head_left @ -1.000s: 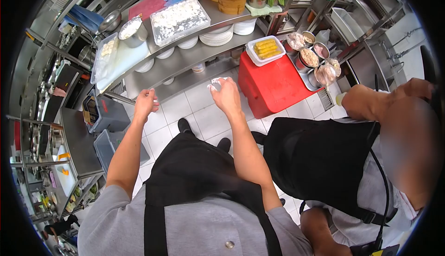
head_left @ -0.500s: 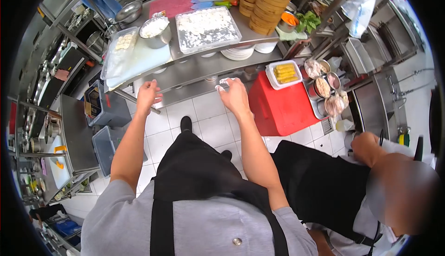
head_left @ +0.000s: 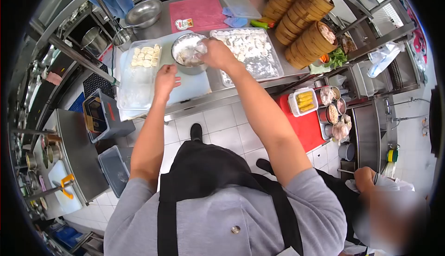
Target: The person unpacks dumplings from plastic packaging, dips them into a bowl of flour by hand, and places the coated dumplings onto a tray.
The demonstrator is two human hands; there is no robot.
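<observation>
My right hand (head_left: 217, 54) reaches over the rim of a round metal bowl (head_left: 191, 69), its floury fingers down among white floury stuff (head_left: 186, 54). Those fingertips are blurred and partly hidden, so their grip is unclear. My left hand (head_left: 166, 82) hovers just below the bowl with loosely curled fingers apart, holding nothing. Under the bowl lies a pale cutting board (head_left: 187, 89). A clear plastic tray (head_left: 136, 89) with several pale dough pieces (head_left: 146, 55) sits to the left. Right of the bowl, a wide clear tray (head_left: 273, 73) holds many flour-dusted white pieces (head_left: 245, 43).
Behind are a pink board (head_left: 197, 11), a clear lid (head_left: 240, 5) and an empty metal bowl (head_left: 143, 14). Bamboo steamers (head_left: 308, 47) stand stacked at right. A red box (head_left: 301, 128) bears a container of yellow food (head_left: 304, 100). A co-worker (head_left: 366, 179) is close at lower right.
I have come closer to the table. My right hand, held out in front before, is now in the metal bowl. My left hand has moved forward to beside the bowl.
</observation>
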